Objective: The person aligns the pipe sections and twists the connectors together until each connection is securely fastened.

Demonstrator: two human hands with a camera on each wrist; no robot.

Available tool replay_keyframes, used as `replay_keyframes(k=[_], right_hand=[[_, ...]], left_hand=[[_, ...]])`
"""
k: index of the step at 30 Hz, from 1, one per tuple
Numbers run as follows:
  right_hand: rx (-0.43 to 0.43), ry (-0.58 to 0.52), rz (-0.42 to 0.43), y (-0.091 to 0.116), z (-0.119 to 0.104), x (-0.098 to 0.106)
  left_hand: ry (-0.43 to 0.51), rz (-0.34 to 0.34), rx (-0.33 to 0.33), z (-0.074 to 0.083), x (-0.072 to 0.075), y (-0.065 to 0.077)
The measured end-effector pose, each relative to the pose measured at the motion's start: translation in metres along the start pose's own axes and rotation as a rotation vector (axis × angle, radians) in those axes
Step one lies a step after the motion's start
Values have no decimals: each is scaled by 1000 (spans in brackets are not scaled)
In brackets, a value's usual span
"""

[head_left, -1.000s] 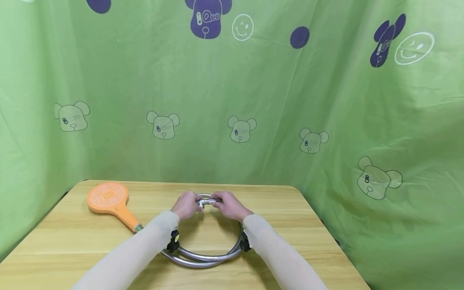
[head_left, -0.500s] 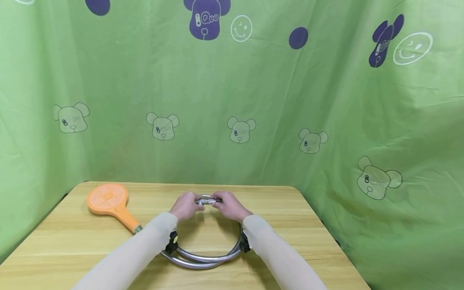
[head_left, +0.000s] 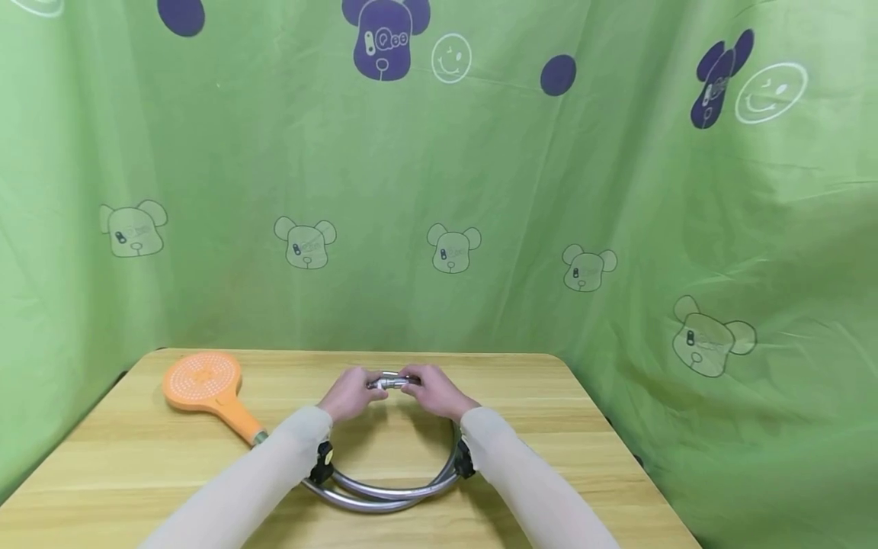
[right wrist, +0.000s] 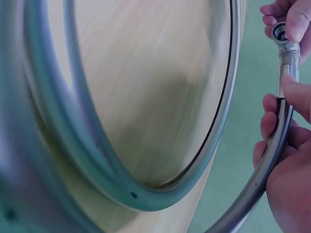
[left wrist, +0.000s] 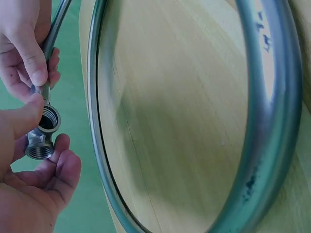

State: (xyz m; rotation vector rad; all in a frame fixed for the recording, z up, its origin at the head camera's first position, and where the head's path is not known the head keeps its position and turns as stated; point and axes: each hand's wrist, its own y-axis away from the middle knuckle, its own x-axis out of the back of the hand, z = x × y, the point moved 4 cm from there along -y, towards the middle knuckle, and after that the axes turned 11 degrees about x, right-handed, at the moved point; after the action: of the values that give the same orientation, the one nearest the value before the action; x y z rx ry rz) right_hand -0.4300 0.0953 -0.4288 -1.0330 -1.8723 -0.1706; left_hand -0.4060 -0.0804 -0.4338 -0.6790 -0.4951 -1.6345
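My left hand [head_left: 348,394] pinches a small metal tee fitting [left wrist: 40,144] between thumb and fingers. In the left wrist view two of its threaded openings show. My right hand [head_left: 436,393] grips the end of a silver shower hose [head_left: 405,493], just behind its metal end nut [right wrist: 285,80]. Fitting and nut are joined in line, with a few threads of the fitting bare between them in the right wrist view. Both hands are held close together above the table. The hose loops below them toward an orange shower head [head_left: 203,381], spray face up at the left.
The wooden table [head_left: 549,457] carries the coiled hose, which lies in front of the hands and under the forearms. A green curtain [head_left: 384,168] with printed bears hangs behind and to the sides. Each wrist wears a small black camera.
The fitting has turned between my left fingers while the right hand keeps its hold on the hose. My left hand has shifted very slightly left. The head view has tilted up a little.
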Motion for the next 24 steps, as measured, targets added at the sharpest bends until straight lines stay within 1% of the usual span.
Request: replay_keyframes(k=[6,9,17,22,24], right_hand=[[-22,-10,-59,-2,1,1],[-25,-4,-74,-3,2,2],[-36,-36,-41,-4,4,3],[-27,-2,-37,-6,6,2],[-15,16,-40,-6,6,2]], left_hand=[[-19,17,16,1,2,1],[-20,22,22,2,2,1],[-4,19,7,5,2,0],[-8,7,-1,4,0,1],[-15,1,-15,4,-1,1]])
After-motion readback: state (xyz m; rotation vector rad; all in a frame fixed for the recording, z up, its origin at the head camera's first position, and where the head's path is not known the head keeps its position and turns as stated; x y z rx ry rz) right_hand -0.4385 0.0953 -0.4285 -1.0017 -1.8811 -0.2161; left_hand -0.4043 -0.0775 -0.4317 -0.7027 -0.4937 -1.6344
